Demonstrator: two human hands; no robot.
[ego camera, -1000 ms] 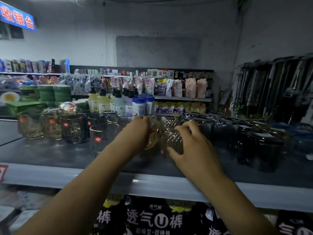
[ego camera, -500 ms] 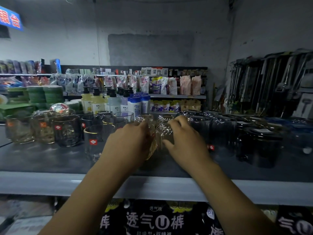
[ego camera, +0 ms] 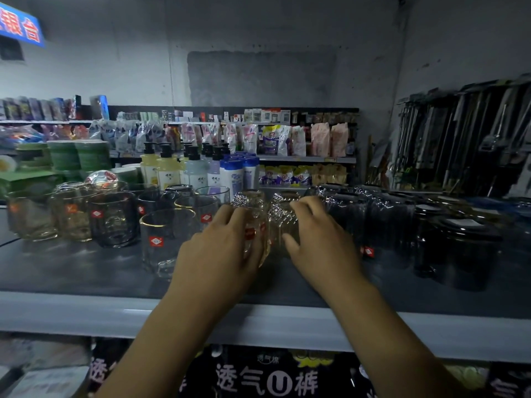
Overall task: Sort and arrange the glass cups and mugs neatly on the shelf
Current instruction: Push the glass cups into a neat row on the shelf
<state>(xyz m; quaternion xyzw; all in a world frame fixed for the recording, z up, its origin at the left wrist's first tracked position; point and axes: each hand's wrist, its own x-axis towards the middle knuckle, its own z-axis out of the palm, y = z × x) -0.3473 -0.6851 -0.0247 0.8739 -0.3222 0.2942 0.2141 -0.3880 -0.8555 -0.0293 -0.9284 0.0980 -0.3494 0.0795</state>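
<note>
Left hand point(ego camera: 224, 254) curls round a diamond-cut cup point(ego camera: 252, 205). Right hand point(ego camera: 319, 239) curls round the twin cup point(ego camera: 280, 216) just beside it, mid-shelf point(ego camera: 57, 268). Both stand with long axes vertical. A clear tumbler point(ego camera: 163, 239) crowds at 9 o'clock, dark glasses point(ego camera: 385, 219) at 3 o'clock.

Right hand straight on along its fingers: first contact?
The textured cup: the right hand already curls its fingers on it. What stands behind the cup is hard to tell; depth is unclear.

A dark shop shelf point(ego camera: 71, 271) is carrying clear glass mugs point(ego camera: 112, 219) at left, textured cups point(ego camera: 280, 216) at centre and dark lidded jars point(ego camera: 465, 254) at right.
</note>
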